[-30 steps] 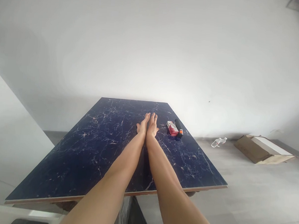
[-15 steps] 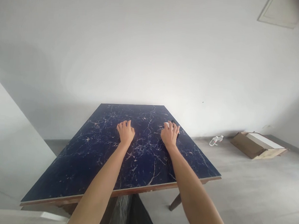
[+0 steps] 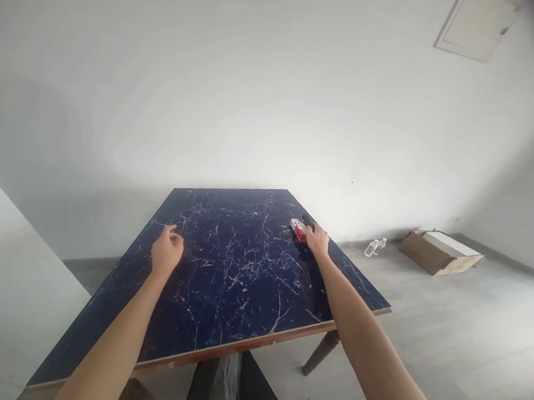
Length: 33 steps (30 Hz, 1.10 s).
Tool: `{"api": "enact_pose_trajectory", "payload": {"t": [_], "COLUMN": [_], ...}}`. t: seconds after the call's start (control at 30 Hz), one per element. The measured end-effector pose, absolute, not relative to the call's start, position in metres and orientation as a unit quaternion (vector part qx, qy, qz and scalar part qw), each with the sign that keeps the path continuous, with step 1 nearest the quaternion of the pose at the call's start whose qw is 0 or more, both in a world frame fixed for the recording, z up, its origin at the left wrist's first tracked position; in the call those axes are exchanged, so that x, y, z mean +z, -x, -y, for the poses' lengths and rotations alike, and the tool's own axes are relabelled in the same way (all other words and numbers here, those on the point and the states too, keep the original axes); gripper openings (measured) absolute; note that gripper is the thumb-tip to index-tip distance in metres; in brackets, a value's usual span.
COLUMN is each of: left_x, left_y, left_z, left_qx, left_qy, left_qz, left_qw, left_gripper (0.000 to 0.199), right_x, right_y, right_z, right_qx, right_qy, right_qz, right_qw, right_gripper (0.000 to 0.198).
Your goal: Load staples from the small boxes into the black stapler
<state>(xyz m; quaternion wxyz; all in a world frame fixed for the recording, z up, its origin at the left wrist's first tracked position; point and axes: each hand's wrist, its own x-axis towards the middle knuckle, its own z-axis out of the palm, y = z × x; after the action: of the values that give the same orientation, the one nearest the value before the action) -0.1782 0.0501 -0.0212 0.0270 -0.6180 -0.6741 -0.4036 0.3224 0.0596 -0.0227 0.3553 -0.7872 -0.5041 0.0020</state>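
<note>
My left hand (image 3: 167, 250) is over the left part of the dark blue marble-patterned tabletop (image 3: 240, 282). Its fingers are loosely curved, a gap shows between thumb and index finger, and nothing is visible in it. Near the right edge of the table, my right hand (image 3: 318, 239) closes its fingers round a small black object (image 3: 308, 220), whose far end sticks out beyond them. What kind of object it is I cannot make out. A small red-and-white box (image 3: 298, 230) lies on the tabletop just left of that hand, close to the fingers.
Behind the table rises a plain white wall (image 3: 235, 115). On the floor to the right stand clear plastic bottles (image 3: 372, 248) and an opened cardboard box (image 3: 425, 256). A table leg (image 3: 320, 353) shows below the front edge. A white panel (image 3: 12, 282) borders the left side.
My left hand has moved left across the tabletop. My right hand has shifted right, uncovering the red-and-white box and more of the black object. The camera view has turned slightly right.
</note>
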Motion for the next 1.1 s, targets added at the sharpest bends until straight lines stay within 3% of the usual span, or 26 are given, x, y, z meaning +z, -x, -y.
{"api": "enact_pose_trajectory", "payload": {"t": [0.37, 0.5, 0.7, 0.8, 1.0, 1.1], "left_x": [-0.017, -0.018, -0.018, -0.016, -0.007, -0.006], "left_y": [0.163, 0.156, 0.148, 0.155, 0.181, 0.189], "left_z": [-0.051, -0.050, -0.044, -0.040, -0.040, -0.036], "left_qx": [-0.357, -0.341, -0.319, -0.314, -0.292, -0.293], "left_qy": [0.671, 0.676, 0.634, 0.612, 0.628, 0.650], "left_qz": [0.648, 0.646, 0.698, 0.720, 0.710, 0.678], "left_qw": [-0.051, -0.094, -0.096, -0.089, -0.127, -0.175], "left_gripper": [0.047, 0.054, 0.039, 0.043, 0.040, 0.048], "right_x": [-0.022, -0.020, -0.009, -0.011, -0.026, -0.029], "right_y": [-0.253, -0.176, -0.029, 0.016, 0.005, -0.011], "right_z": [-0.054, -0.052, -0.045, -0.041, -0.060, -0.079], "right_qx": [0.017, 0.072, 0.149, 0.194, 0.231, 0.223], "right_qy": [0.730, 0.673, 0.644, 0.626, 0.592, 0.577], "right_qz": [0.585, 0.625, 0.630, 0.628, 0.639, 0.667], "right_qw": [0.352, 0.388, 0.408, 0.420, 0.434, 0.415], "right_gripper": [0.044, 0.037, 0.035, 0.029, 0.025, 0.044]}}
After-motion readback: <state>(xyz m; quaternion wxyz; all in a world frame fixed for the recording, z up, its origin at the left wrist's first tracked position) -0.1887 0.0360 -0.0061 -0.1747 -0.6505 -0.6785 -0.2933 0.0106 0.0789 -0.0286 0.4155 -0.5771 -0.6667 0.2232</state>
